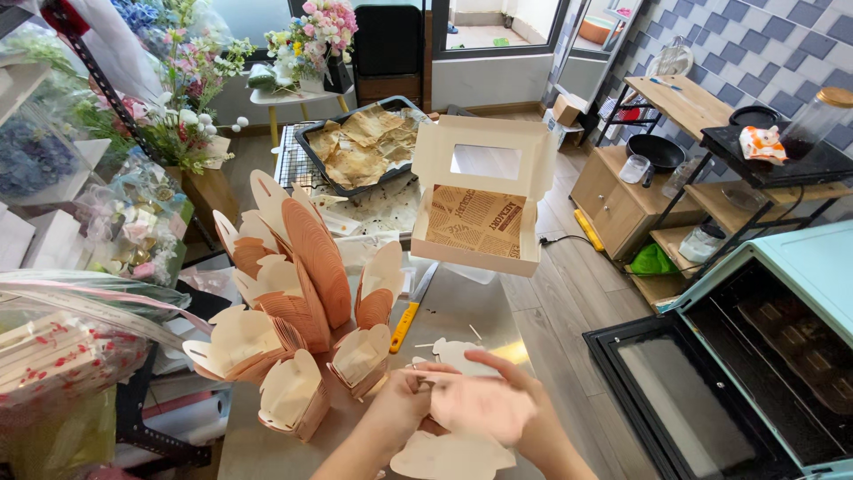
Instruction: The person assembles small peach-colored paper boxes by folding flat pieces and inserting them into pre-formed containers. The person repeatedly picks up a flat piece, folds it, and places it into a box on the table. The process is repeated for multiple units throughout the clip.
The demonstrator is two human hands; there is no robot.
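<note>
My left hand and my right hand together hold a flat pale cardboard cut-out low over the metal table. The cut-out is blurred. More flat cut-outs lie stacked under my hands. To the left stands a cluster of folded petal-shaped paper boxes, orange-brown outside and white inside. An open white window box lined with printed brown paper sits at the table's far end.
A yellow-handled knife lies on the table. A dark baking tray with crumpled paper rests on a wire rack behind. An open light-blue oven stands right. Flower bouquets crowd the left; shelves are far right.
</note>
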